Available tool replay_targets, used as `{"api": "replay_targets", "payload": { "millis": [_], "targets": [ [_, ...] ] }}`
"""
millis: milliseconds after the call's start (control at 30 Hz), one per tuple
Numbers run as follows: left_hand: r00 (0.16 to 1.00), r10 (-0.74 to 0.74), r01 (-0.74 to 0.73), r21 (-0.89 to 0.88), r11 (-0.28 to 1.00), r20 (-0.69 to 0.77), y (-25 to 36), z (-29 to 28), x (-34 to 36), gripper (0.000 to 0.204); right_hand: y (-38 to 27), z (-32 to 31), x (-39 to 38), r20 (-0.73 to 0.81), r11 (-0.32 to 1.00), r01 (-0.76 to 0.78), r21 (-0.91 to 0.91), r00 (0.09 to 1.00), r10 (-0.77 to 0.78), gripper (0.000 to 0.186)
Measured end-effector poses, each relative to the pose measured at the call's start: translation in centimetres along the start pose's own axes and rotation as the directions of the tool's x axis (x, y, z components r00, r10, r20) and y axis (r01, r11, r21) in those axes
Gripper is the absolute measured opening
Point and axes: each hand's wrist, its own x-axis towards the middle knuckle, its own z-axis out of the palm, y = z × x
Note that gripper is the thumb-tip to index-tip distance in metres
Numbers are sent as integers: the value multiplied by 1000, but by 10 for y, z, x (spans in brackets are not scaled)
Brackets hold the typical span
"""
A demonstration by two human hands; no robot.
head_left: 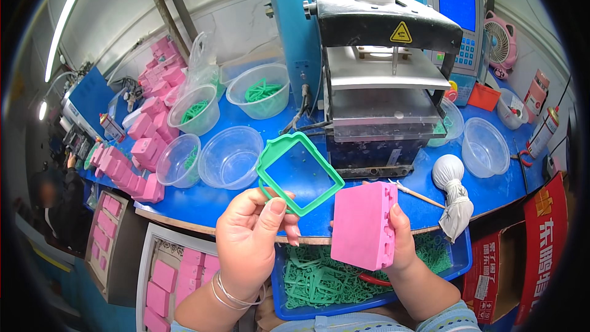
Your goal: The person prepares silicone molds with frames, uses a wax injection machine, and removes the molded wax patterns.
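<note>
My left hand pinches a thin green plastic frame, roughly square with a shaped upper edge, between thumb and fingers. The frame is tilted and hangs over the blue table's front edge. Beside it, my right hand grips a thick pink block. Its smooth broad face points toward me and to the left, while notches run down its right edge. Frame and block are close together but apart. Under both hands sits a blue tray filled with green frame-like pieces and scraps; a red-handled tool lies in it.
A press machine stands behind my hands. Clear plastic bowls, some with green pieces, line the blue table. Pink blocks pile at left. At right are a tied white cloth bundle, a wooden stick and a red carton.
</note>
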Motion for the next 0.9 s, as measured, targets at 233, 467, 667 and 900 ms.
{"api": "replay_targets", "payload": {
  "millis": [233, 467, 667, 900],
  "targets": [
    [999, -31, 31, -33, 999, 6, -3, -4, -3, 17, -22, 5, -8, 9, 869, 206, -450, 974, -226, 68],
    [997, -71, 72, 29, 997, -7, -13, -6, -1, 15, -43, 23, 1, 346, -371, 250, -895, 912, -219, 57],
    [972, -198, 220, -180, 959, 129, -24, -8, -12, 23, -41, 16, 1, 397, -259, 338, -905, 890, -223, 41],
    [573, -210, 819, -541, 190, 793, -42, 9, -43, 25, -35, 35, -13, 264, 895, 60, -442, 962, 66, 28]
  ]
}}
